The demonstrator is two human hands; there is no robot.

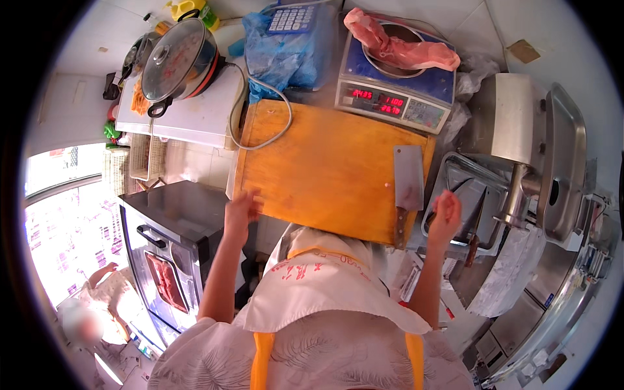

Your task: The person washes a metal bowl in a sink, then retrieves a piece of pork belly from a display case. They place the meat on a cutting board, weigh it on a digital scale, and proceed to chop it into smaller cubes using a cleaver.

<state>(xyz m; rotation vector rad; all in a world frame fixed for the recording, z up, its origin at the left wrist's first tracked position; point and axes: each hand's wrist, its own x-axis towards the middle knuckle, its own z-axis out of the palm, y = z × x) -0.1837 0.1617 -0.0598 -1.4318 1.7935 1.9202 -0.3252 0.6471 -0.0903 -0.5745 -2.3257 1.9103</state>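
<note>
My left hand [244,208], its fingers apart and holding nothing, is at the near left corner of an orange-brown cutting board [305,162]. Over by the right side of the board, my right hand [446,212] has its fingers curled in, with nothing visible in them. It hovers beside a metal tray [448,170] with knives [478,211] in it. A cleaver [408,179] with a wooden handle lies along the board's right edge. Behind the board, a long piece of raw meat [396,51] lies across a round metal pan on a blue digital scale [383,97].
A lidded electric pan [181,62] stands on a white surface at the back left, its grey cable [286,123] looping onto the board. Blue plastic bags [273,58] lie behind. A metal machine [507,117] stands right; a dark cabinet [188,201] left. Another person [107,302] is at lower left.
</note>
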